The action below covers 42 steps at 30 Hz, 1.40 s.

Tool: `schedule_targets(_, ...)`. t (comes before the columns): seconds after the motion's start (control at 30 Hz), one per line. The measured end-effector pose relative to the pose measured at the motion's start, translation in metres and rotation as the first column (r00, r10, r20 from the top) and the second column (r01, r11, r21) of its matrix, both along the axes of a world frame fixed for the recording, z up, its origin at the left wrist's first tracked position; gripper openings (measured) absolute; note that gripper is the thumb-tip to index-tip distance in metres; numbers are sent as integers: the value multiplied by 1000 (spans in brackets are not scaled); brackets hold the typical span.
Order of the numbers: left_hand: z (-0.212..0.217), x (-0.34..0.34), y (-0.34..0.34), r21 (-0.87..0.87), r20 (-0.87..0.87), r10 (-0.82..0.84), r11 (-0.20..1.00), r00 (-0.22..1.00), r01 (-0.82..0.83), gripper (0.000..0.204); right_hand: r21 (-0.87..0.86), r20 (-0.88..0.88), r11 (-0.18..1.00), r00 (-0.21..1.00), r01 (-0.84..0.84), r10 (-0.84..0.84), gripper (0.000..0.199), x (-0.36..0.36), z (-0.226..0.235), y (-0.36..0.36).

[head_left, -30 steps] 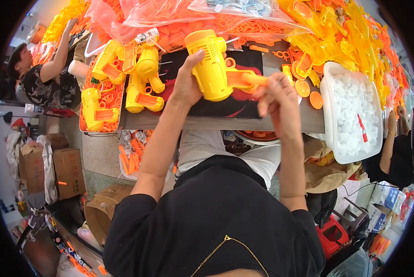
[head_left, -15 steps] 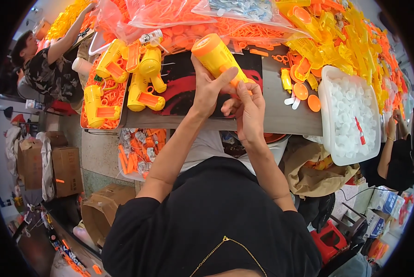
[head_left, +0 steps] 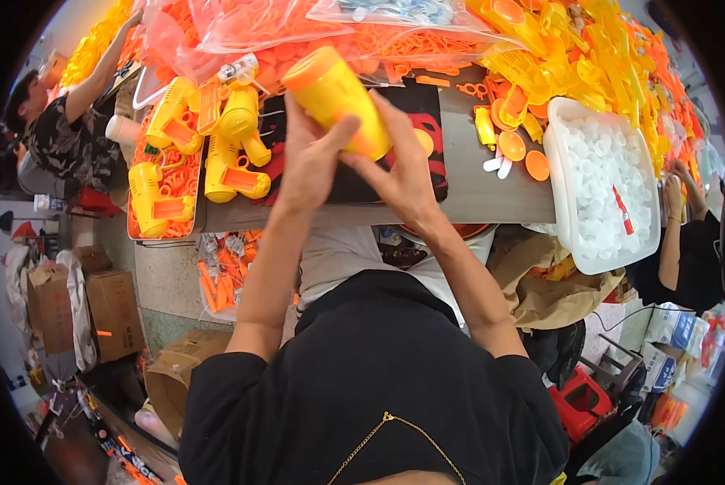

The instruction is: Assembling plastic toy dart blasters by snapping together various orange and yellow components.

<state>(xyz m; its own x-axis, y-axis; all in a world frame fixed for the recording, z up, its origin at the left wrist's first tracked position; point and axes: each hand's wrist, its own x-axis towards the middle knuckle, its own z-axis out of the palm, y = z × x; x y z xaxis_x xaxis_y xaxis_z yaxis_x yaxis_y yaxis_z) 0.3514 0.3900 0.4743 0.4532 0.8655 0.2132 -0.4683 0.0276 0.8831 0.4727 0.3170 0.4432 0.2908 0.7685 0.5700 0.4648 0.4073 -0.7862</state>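
Note:
A yellow plastic cylinder [head_left: 350, 105] with an orange end is held up at a tilt over the table, its orange end toward the far left. My left hand [head_left: 310, 162] is closed round its left side, the thumb lying across the front. On the other side my right hand [head_left: 403, 166] grips the lower right end, fingers up along the side and thumb underneath. A small round yellow piece [head_left: 423, 143] shows right beside my right hand; whether it is held or lying there I cannot tell. Below is a black and red mat [head_left: 423, 101].
Yellow gun-shaped toy bodies [head_left: 237, 174] lie at left, some over a tray of orange parts [head_left: 191, 182]. Bagged orange parts [head_left: 290, 61] cover the back. At right are orange discs [head_left: 538, 166], yellow parts [head_left: 605, 56] and a white tub [head_left: 564, 210] of translucent caps. Co-workers sit either side.
Both hands have moved left with the cylinder. My right hand has gone from fingering its lower end to gripping its side. The view has shifted slightly.

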Motion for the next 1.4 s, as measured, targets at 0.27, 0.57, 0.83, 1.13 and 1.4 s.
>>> schedule_targets(0.27,1,-33,-2,853,-393,749,78,534,516,80,-253,-183,938,964,-236,193,59,15,-1,-19)
schedule_targets(0.57,-28,-43,26,545,-637,354,835,685,75,69,-219,729,930,683,294,-44,59,76,-54,-16)
schedule_targets(0.83,-35,-57,34,534,-565,306,844,766,56,64,-604,575,757,794,250,197,43,85,-25,10)
schedule_targets(1.13,-42,-68,22,642,-437,443,763,783,-73,65,-377,852,871,488,314,192,20,62,-34,9)
schedule_targets(1.4,-39,-14,5,701,-411,318,709,854,73,69,-284,453,882,864,376,-222,33,74,8,0)
